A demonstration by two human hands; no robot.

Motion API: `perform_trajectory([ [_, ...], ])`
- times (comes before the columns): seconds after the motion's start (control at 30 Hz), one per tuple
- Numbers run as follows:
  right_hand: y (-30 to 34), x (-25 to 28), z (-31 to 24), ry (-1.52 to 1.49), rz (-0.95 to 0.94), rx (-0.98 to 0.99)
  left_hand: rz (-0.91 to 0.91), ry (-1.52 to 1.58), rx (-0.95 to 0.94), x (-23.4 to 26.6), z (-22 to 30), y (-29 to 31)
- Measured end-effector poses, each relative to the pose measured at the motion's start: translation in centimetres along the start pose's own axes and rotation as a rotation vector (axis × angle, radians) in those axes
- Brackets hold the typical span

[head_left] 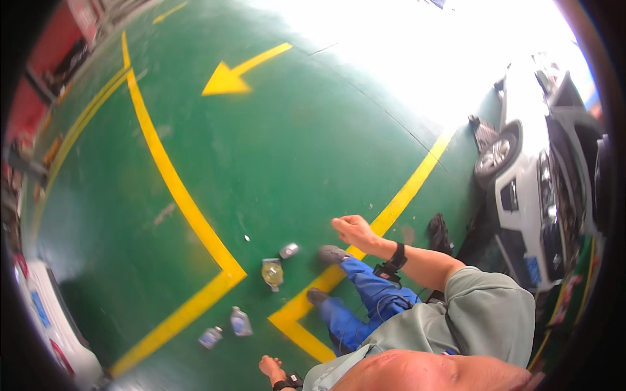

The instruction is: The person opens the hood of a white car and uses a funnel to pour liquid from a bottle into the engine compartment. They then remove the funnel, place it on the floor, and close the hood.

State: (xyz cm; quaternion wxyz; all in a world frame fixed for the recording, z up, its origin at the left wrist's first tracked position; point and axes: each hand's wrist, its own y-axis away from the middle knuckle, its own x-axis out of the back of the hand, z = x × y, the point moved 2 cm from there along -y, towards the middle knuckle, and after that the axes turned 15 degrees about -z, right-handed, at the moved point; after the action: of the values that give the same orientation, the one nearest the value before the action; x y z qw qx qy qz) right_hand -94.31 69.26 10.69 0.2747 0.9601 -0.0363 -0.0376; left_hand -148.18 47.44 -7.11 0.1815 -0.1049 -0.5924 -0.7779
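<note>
My right hand (355, 232) is held out in front of me over the green floor, its fingers curled into a loose fist with nothing visible in them. Low on the left, my left hand (270, 369) hangs with fingers bent in, and I see nothing in it. Both wrists wear black bands. Between the hands, apart from both, stand a clear container of yellow liquid (272, 274) and a small silvery can (289, 250). Nearer my left hand are a clear bottle with a pale label (240, 322) and a similar, blurred bottle (210, 337).
Yellow lines (168, 173) and a yellow arrow (235, 75) mark the green floor (293, 150). A white car (521, 189) stands on the right, with a dark object (440, 233) on the floor beside it. Another white car (55, 326) is at lower left. Glare hides the far right.
</note>
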Motion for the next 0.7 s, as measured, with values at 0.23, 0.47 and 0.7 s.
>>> perform_trajectory([
  [0.23, 15.5, 6.7, -4.2, -0.237, 0.336, 0.374, -0.167, -0.095, -0.399, -0.5, 16.6, 3.0],
  [0.47, 31.9, 14.9, -4.2, -0.470, 0.778, 0.647, -0.343, -0.214, -0.590, -8.5, 23.9, 7.1],
  [0.7, 49.5, 22.7, 3.6, -0.635, 1.203, 0.861, -0.542, -0.367, -0.515, -19.3, 20.1, 15.3],
])
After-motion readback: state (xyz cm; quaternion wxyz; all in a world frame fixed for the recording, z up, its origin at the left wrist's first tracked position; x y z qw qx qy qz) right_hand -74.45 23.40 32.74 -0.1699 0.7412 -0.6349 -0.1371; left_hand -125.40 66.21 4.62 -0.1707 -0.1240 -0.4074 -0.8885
